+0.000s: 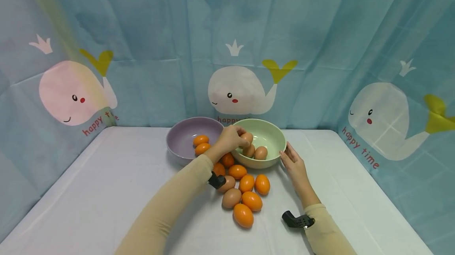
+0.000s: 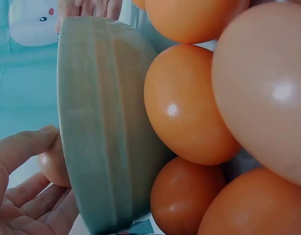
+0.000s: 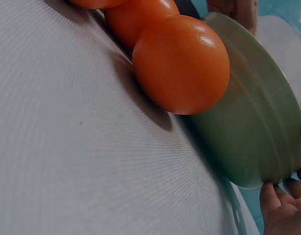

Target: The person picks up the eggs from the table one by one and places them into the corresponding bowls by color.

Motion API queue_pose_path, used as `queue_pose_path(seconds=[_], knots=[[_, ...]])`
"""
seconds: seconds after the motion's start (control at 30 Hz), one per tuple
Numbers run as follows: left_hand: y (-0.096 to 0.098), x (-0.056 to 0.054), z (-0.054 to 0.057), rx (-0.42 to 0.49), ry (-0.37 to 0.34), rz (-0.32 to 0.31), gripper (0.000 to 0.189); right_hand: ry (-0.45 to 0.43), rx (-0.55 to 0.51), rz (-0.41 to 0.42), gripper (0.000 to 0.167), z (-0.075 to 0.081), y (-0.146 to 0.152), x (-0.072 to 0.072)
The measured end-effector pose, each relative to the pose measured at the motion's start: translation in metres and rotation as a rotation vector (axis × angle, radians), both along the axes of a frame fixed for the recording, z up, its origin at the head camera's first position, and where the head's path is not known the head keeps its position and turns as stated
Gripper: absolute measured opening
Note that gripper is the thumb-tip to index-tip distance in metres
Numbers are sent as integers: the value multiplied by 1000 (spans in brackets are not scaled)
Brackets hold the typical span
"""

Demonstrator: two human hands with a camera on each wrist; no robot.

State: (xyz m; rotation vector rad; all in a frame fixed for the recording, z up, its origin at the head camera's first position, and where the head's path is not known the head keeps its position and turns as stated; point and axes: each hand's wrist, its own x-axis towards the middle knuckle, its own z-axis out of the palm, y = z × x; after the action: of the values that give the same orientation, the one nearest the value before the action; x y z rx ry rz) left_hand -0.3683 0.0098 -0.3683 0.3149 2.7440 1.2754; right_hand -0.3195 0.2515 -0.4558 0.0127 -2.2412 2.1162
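My left hand (image 1: 230, 139) pinches a brown egg (image 1: 248, 136) between thumb and fingers, over the left side of the green bowl (image 1: 271, 136). In the left wrist view, that egg (image 2: 53, 164) shows partly past the bowl's rim. Two more brown eggs, one of them (image 1: 261, 153) nearer the middle, lie in the bowl under the held one. My right hand (image 1: 294, 166) rests its fairly straight fingers against the bowl's right outer side. The right wrist view has its fingertips (image 3: 270, 196) touching the green wall.
A purple bowl (image 1: 174, 144) at the left holds two orange eggs (image 1: 202, 141). On the white table (image 1: 117, 184), several orange eggs (image 1: 243, 215) and two brown eggs (image 1: 232, 198) lie loose before the bowls. A blue whale-print curtain (image 1: 149, 89) hangs behind.
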Motion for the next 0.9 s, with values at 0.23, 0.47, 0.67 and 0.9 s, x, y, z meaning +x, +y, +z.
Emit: queue_pose_path(seconds=[0.23,0.47,0.67,0.9], knots=[[4,-5,-2,-51,38,14,42,0,2,-7,66,0,0,0],[7,-9,-6,-108,33,41,43,-5,3,-3,64,0,-1,-1],[11,-11,-9,-119,24,22,40,-2,-11,-4,65,-1,-1,-1],[14,-12,-12,-120,20,-38,34,14,-1,-4,67,-1,-1,1]])
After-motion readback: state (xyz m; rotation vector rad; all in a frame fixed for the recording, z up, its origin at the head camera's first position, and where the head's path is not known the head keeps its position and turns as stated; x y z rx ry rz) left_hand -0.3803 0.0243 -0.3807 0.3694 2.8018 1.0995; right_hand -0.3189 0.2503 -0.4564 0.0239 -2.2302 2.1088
